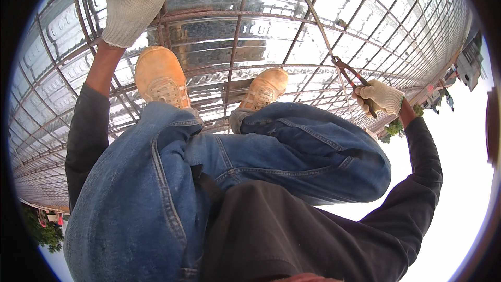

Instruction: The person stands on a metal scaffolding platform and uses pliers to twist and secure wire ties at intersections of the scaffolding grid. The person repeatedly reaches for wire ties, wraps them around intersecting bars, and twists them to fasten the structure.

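Observation:
My right hand (383, 96), in a pale knit glove, is closed round the handles of a pair of pincers (356, 74). The pincers' jaws are at the lower end of a long thin rod or wire (308, 2) slanting in from the top, and a thin strand hangs beside them. At the upper left, my left hand (136, 8) wears a similar glove and reaches over the rebar mesh (237, 26). Its thumb lies against something reddish-brown that I cannot make out, and the upper edge cuts off its fingers.
Shiny ribbed metal decking (203, 31) lies under the mesh. My tan shoes (163, 75) stand on the bars, with my bent knees in jeans (313, 146) close below. Far off at the right are people (449, 99) and buildings (472, 62); trees (47, 232) show at the lower left.

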The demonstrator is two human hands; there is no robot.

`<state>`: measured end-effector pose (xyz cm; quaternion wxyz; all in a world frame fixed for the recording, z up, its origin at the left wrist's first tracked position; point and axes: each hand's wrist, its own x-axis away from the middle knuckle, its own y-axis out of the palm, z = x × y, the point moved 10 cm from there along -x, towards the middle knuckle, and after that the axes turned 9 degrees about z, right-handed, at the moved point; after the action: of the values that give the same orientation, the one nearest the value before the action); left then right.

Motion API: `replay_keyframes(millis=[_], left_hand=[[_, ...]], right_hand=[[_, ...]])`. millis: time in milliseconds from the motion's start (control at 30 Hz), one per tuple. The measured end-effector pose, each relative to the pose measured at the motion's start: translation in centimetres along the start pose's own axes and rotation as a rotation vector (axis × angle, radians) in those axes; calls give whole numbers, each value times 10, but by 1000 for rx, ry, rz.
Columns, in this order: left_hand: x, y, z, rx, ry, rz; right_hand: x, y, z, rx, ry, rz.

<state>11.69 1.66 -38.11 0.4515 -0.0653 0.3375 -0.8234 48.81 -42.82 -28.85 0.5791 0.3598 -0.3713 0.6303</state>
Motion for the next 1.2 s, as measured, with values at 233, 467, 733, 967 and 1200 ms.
replay_keyframes(millis=[233, 467, 733, 967, 1200], left_hand=[[4, 1, -8, 115, -34, 63], [5, 2, -12, 111, -57, 55], [9, 4, -24, 190, -99, 49], [7, 2, -18, 156, -80, 67], [6, 0, -13, 183, -19, 75]], right_hand=[[7, 10, 0, -33, 6, 19], [67, 18, -57, 1370, -580, 1106], [50, 3, -59, 1544, -479, 1073], [35, -13, -41, 1294, -378, 859], [5, -24, -14, 886, -227, 449]])
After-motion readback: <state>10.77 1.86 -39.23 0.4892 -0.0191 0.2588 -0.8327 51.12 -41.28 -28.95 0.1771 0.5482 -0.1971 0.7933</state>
